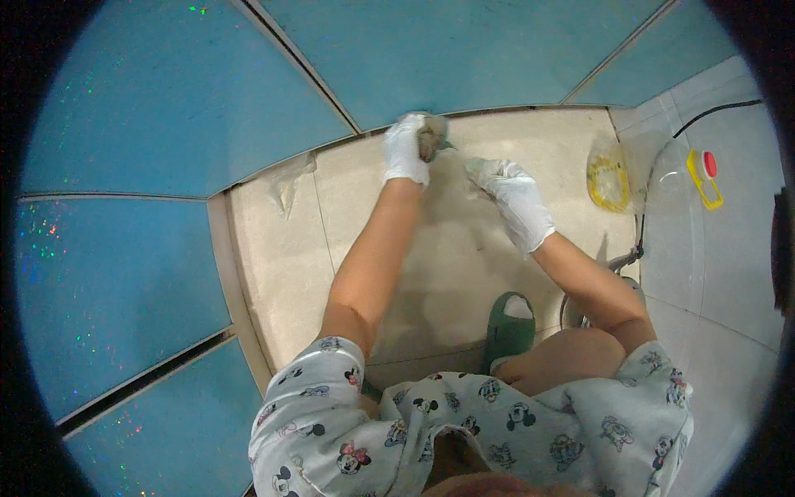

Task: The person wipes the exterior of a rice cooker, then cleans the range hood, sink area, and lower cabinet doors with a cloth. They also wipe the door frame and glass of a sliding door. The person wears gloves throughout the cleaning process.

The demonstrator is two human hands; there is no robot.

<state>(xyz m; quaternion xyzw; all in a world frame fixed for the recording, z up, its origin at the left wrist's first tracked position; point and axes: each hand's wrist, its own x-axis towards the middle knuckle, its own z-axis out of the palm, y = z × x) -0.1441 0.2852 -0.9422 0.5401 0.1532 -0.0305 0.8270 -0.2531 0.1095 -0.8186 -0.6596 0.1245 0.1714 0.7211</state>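
Observation:
Both my hands wear thin white gloves and reach down to the tiled floor [453, 261]. At the foot of the blue cabinet doors [459, 56], my left hand [408, 148] is closed around a dirty, greyish-brown wad [433, 138], perhaps a cloth. A little lower and to the right, my right hand [510, 196] has curled fingers on a thin, see-through material [477, 180], which looks like plastic film. Its fingertips are partly blurred, so the hold is hard to make out.
A crumpled clear plastic bag [289, 183] lies by the left cabinet edge. On the right, a large clear plastic jug [658, 180] with a yellow handle and red cap lies by the white tiled wall [733, 248], near a black cable [714, 110]. A green slipper [510, 326] is on my foot.

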